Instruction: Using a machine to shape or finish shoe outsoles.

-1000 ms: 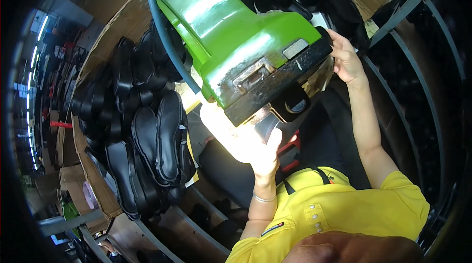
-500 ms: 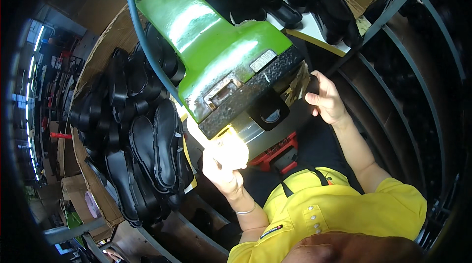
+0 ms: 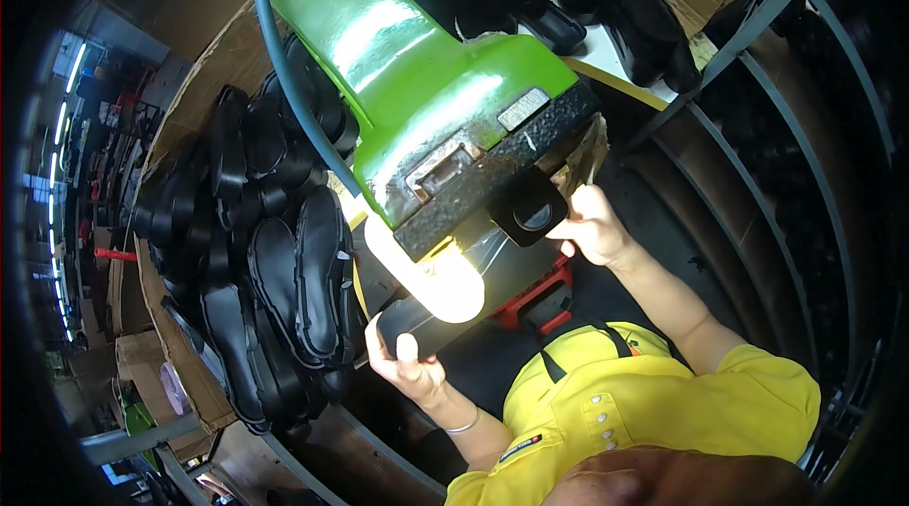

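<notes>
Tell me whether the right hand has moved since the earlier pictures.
Yes: judged against the green machine, the right hand has shifted leftward and toward the person's body, nearer the black bracket.

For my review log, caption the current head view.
Left hand holds a dark rounded piece beside a green machine, right hand close by, black shoe soles piled at left.

Green covers the machine (image 3: 417, 94), with mottled black and grey along its front edge (image 3: 502, 177); the cable (image 3: 284, 80) is slate blue. The held piece (image 3: 402, 319) and the soles (image 3: 322, 288) are black, the cardboard box (image 3: 194, 373) brown. The shirt (image 3: 663, 402) is yellow, the frame (image 3: 538, 292) red, the counter (image 3: 606, 61) white, edged yellow.
</notes>
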The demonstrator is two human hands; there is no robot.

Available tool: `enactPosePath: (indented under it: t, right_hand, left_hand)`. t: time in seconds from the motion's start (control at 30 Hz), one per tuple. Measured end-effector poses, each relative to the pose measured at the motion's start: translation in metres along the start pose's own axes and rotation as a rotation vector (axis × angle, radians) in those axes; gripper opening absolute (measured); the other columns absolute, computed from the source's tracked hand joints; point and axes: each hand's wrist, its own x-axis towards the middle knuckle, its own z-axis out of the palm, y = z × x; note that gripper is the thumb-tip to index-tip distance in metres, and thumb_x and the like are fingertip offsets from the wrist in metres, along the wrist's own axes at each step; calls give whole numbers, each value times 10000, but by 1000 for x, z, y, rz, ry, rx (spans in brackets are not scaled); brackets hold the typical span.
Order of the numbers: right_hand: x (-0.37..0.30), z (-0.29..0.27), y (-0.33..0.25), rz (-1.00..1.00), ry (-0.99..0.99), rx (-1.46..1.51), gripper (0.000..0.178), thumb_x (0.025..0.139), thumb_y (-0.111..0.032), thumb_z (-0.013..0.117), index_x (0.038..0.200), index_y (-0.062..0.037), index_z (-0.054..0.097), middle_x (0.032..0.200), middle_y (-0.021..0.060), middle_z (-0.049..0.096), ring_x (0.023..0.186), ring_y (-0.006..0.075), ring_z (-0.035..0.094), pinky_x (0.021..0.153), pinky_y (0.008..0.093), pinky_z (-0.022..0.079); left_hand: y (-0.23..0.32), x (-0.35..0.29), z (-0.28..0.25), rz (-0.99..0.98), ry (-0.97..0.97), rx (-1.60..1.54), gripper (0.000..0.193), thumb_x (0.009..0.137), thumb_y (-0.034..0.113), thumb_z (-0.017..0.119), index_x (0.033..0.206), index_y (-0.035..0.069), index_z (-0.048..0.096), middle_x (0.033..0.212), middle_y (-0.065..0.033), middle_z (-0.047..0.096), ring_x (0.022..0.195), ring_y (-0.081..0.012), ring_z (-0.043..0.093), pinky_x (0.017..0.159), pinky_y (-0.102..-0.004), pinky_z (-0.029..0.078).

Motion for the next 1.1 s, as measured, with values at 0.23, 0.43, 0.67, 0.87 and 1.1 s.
enactPosePath:
  t: [0.23, 0.43, 0.67, 0.87, 1.1]
  right_hand:
    - [3, 7, 6, -180, -133, -223, 415, 792, 18, 724, 1158, -10, 529, 1014, 50, 616, 913, 103, 589, 822, 265, 493]
    - [-4, -2, -6, -225, -24, -152, 385, 801, -2, 723, 1130, -14, 521, 1034, 47, 598, 889, 73, 564, 758, 231, 490]
    - [-2, 0, 3, -62, 110, -20, 372, 784, -66, 746, 1087, -44, 533, 978, 7, 604, 630, 3, 498, 436, 155, 379]
    - [-8, 25, 8, -142, -55, -197, 419, 785, -23, 755, 1151, 1, 551, 1023, 40, 632, 838, 78, 586, 711, 229, 492]
    - [-5, 30, 7, -207, -82, -427, 398, 759, 12, 774, 1103, 19, 575, 1014, 61, 641, 939, 116, 614, 854, 282, 513]
  left_hand:
    - [11, 9, -17, -31, -487, 809, 552, 600, 193, 895, 1054, 11, 637, 964, -77, 664, 911, -197, 631, 867, -354, 492]
    - [-16, 13, 79, 653, -497, 1292, 446, 749, 356, 778, 1080, 103, 620, 882, -62, 617, 774, -239, 597, 710, -336, 499]
    - [-44, 33, 59, 1177, -464, 1791, 426, 833, 341, 698, 1232, 308, 551, 961, -13, 580, 834, -197, 568, 705, -324, 487]
    - [4, 27, 63, 528, -533, 1250, 188, 818, 211, 760, 861, 78, 634, 739, -9, 564, 633, -155, 531, 600, -298, 462]
    - [-21, 5, 50, 96, -396, 661, 237, 795, 152, 773, 825, 24, 576, 688, -2, 511, 633, -103, 440, 599, -263, 389]
